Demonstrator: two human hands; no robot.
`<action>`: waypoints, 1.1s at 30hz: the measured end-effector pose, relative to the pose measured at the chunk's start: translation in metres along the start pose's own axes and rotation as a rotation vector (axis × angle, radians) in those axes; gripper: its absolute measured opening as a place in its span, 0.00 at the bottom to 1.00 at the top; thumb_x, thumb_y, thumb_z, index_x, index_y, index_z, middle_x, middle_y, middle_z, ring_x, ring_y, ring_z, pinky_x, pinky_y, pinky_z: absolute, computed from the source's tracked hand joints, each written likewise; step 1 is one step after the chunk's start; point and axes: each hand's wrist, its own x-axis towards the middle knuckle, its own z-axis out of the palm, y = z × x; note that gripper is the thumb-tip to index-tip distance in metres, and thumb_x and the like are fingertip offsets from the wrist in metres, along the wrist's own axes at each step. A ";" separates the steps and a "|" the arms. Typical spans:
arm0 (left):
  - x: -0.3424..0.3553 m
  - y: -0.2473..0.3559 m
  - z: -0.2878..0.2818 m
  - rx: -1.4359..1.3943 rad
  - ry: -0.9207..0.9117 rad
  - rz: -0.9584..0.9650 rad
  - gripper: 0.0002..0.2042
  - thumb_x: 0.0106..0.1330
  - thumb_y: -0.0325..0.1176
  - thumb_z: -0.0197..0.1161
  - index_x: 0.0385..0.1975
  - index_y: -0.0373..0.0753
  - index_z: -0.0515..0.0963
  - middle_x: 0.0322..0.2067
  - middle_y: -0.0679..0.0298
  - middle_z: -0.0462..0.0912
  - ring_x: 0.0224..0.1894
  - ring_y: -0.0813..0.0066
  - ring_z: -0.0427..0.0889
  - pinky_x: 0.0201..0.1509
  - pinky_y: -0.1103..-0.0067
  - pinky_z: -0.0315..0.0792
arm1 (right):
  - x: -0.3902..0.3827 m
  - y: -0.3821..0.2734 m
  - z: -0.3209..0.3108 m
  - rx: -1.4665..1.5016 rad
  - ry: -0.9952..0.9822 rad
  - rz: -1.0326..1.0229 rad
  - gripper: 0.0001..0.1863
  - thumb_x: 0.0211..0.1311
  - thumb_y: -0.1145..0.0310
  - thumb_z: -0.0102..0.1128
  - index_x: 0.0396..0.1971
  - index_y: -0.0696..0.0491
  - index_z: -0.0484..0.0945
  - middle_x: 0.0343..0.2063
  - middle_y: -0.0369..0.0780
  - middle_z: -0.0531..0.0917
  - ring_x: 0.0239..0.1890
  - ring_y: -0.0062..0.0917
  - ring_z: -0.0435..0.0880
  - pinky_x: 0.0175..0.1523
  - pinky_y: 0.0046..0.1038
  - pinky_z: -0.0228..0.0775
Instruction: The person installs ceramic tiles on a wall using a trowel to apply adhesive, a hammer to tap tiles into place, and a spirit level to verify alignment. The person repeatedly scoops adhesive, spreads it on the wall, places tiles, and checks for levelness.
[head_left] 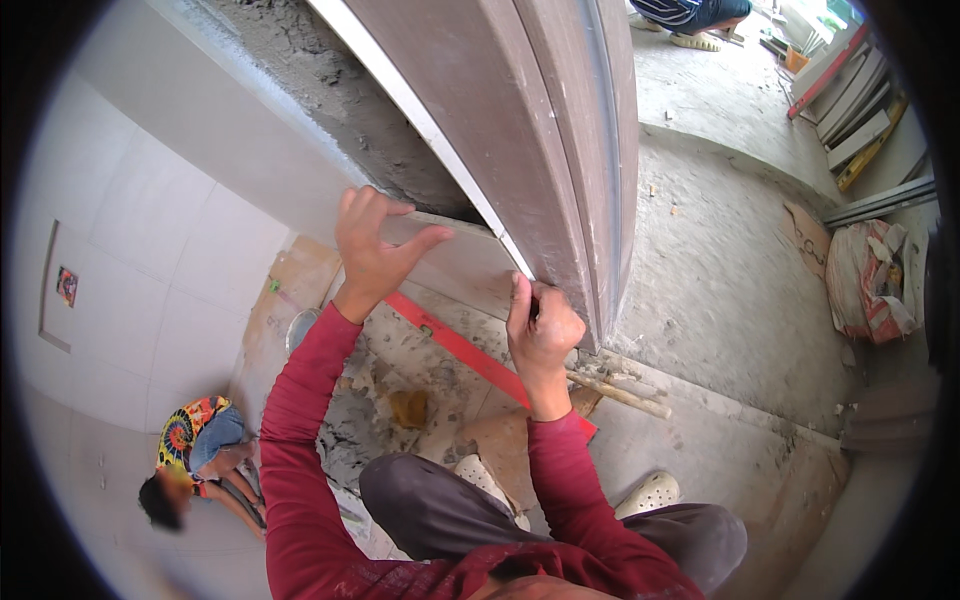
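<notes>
As a grey tile piece (462, 265) is touched by two bare hands between a pale wall slab (220, 135) and a white trim strip (404, 100), its upper edge is met by the left hand (376, 252), whose thumb and fingers are spread wide apart. The right hand (547, 328) is placed at the tile's right end, its thumb raised beside the foot of the strip and its fingers curled; whether the corner is pinched cannot be told. Rough grey mortar (330, 90) is exposed above the tile, and the strip is bordered by a grey-brown frame (500, 120). Below, a red spirit level (480, 357) is seen slanting near a wooden stick (625, 395). At left, a crouched co-worker (190, 430) in a colourful shirt is pictured, while a white-and-red sack (858, 285) is glimpsed at far right
</notes>
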 end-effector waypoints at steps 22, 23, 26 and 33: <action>0.002 0.005 -0.005 0.001 -0.028 0.004 0.22 0.45 0.45 0.83 0.28 0.38 0.79 0.28 0.65 0.76 0.34 0.63 0.72 0.38 0.71 0.68 | -0.007 0.009 0.000 -0.030 0.012 0.013 0.12 0.62 0.70 0.74 0.25 0.56 0.79 0.14 0.38 0.81 0.14 0.18 0.78 0.21 0.21 0.67; 0.002 0.004 -0.004 -0.002 -0.028 0.010 0.21 0.45 0.45 0.84 0.28 0.38 0.79 0.29 0.64 0.77 0.34 0.63 0.73 0.39 0.71 0.69 | -0.006 0.010 -0.002 -0.033 0.003 0.016 0.12 0.61 0.70 0.75 0.25 0.56 0.79 0.14 0.38 0.81 0.14 0.18 0.78 0.21 0.21 0.67; -0.002 -0.004 -0.005 -0.050 -0.037 0.053 0.20 0.47 0.41 0.83 0.32 0.38 0.81 0.32 0.64 0.79 0.37 0.63 0.74 0.41 0.72 0.71 | -0.009 0.012 -0.004 -0.044 -0.023 0.033 0.14 0.61 0.68 0.76 0.23 0.55 0.79 0.14 0.37 0.80 0.14 0.17 0.76 0.22 0.20 0.67; -0.007 -0.026 -0.014 -0.134 -0.153 0.167 0.17 0.52 0.33 0.79 0.41 0.39 0.83 0.38 0.63 0.82 0.42 0.62 0.77 0.47 0.71 0.72 | -0.015 0.017 0.002 -0.091 0.002 0.065 0.17 0.62 0.65 0.75 0.21 0.56 0.79 0.13 0.35 0.80 0.15 0.13 0.74 0.23 0.16 0.65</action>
